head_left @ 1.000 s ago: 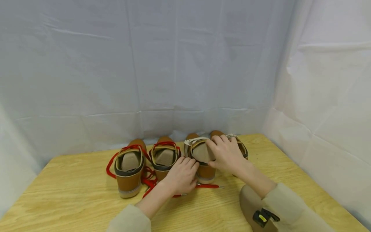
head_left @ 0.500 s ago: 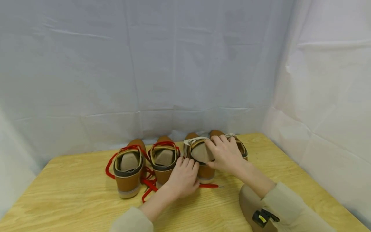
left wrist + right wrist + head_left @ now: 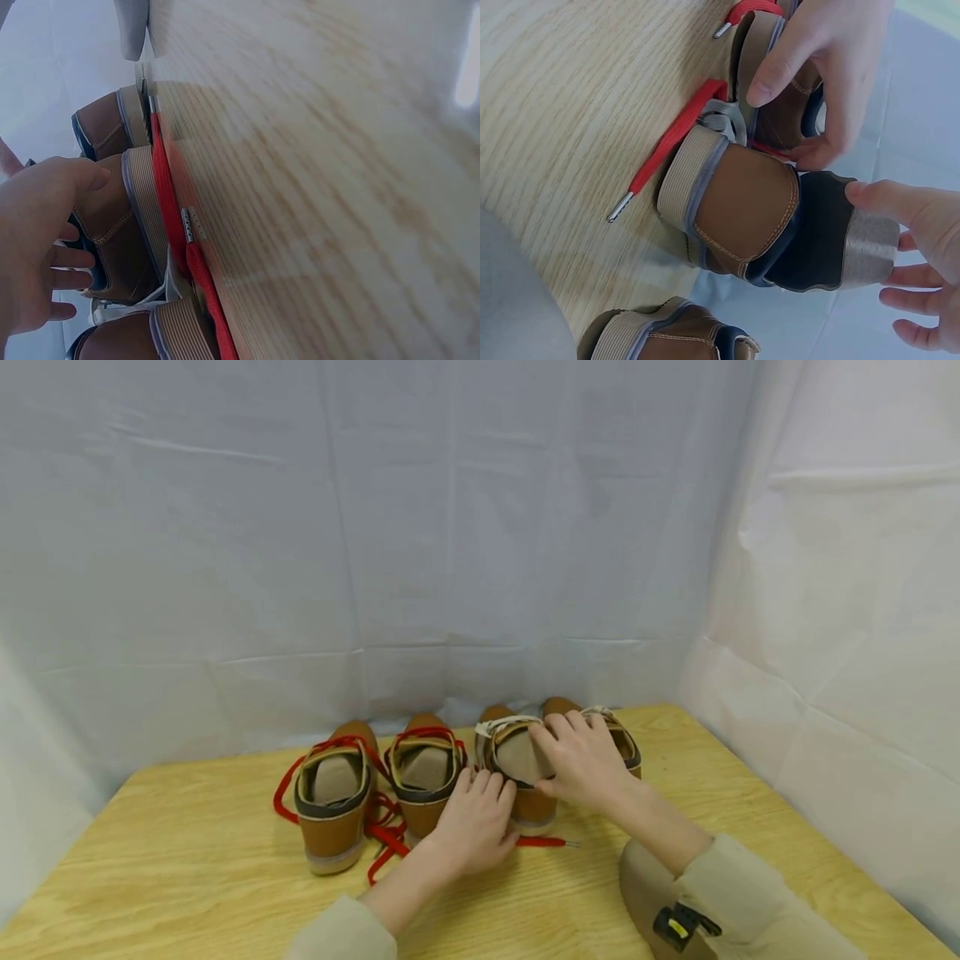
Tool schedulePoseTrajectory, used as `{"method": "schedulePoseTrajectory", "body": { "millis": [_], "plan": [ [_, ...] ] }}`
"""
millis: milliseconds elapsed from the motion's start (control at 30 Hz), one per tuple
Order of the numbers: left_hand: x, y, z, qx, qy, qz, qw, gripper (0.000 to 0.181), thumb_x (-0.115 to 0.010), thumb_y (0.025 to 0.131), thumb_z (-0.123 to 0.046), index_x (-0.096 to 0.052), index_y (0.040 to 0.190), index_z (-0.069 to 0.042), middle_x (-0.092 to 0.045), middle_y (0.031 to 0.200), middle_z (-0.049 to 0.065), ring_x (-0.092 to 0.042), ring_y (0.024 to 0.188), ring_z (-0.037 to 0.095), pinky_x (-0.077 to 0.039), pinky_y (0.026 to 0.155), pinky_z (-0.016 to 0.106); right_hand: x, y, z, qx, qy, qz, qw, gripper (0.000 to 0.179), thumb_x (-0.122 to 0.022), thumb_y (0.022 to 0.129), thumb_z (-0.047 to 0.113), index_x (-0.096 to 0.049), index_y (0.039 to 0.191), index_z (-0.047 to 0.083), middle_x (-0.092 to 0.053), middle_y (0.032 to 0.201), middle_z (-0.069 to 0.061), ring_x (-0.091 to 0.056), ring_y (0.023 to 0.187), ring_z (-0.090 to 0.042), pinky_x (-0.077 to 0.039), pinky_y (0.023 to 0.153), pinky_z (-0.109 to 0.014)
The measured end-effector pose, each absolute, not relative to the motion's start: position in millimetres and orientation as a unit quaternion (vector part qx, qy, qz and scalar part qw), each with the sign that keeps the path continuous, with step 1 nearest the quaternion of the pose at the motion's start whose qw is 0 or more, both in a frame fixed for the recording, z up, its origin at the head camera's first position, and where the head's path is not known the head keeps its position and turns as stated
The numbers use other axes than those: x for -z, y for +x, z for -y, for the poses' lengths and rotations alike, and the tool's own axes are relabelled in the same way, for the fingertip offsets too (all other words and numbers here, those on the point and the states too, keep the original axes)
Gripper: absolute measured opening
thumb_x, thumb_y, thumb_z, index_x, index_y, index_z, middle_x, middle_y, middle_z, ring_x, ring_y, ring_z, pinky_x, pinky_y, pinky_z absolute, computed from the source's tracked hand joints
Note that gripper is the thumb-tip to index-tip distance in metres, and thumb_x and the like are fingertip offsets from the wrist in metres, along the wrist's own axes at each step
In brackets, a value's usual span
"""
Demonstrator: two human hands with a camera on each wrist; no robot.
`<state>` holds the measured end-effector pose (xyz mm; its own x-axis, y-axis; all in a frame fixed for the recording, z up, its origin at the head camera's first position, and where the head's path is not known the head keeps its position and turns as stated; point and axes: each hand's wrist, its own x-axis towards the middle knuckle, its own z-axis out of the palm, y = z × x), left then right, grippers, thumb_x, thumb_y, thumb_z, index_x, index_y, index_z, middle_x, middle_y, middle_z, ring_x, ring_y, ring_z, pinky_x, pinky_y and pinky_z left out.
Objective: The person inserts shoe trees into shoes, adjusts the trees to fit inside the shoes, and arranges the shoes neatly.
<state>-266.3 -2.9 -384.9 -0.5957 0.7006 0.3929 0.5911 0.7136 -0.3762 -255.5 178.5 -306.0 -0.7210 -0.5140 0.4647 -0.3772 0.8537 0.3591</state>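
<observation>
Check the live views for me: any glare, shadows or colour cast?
Left wrist: white glare on the table, at the picture's upper right edge; head: soft light, a faint shadow below the left hand; right wrist: a bluish cast on the sheet, the insole clearly outlined.

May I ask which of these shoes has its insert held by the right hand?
The third shoe from the left: only its protruding insert is pinched by the right hand.
</observation>
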Motion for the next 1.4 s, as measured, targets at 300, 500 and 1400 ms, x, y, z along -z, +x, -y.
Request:
{"method": "schedulePoseTrajectory", "body": {
  "millis": [300,500,1400],
  "plan": [
    [383,-267,2,-0.104,-0.366,0.888,0.259,0.051,-0.059,0.084,-0.049,-0.055,0.114,-0.008,-0.052,0.106,0.008,-0.049,0.102,0.026,-0.036,0.097,0.046,310,-257,-178,0.139,0.244,0.915,0.291,0.065,-0.080,0.065,0.051,-0.057,0.112,0.011,-0.057,0.100,-0.009,-0.054,0.093,-0.029,-0.043,0.077,-0.046],
    [383,-266,1,-0.112,-0.364,0.887,0.260,0.051,-0.058,0.084,-0.049,-0.056,0.113,-0.007,-0.053,0.106,0.008,-0.049,0.102,0.026,-0.036,0.097,0.046,313,-257,-176,0.143,0.238,0.914,0.294,0.066,-0.080,0.064,0.052,-0.058,0.112,0.011,-0.056,0.102,-0.010,-0.053,0.094,-0.029,-0.043,0.075,-0.047],
    [392,-268,7,-0.167,-0.376,0.870,0.270,0.065,-0.057,0.084,-0.055,-0.051,0.126,-0.006,-0.050,0.119,0.010,-0.045,0.110,0.026,-0.034,0.099,0.045,319,-262,-181,0.168,0.262,0.892,0.328,0.066,-0.078,0.063,0.056,-0.057,0.107,0.010,-0.056,0.096,-0.010,-0.053,0.089,-0.028,-0.042,0.073,-0.045]
  ]
}}
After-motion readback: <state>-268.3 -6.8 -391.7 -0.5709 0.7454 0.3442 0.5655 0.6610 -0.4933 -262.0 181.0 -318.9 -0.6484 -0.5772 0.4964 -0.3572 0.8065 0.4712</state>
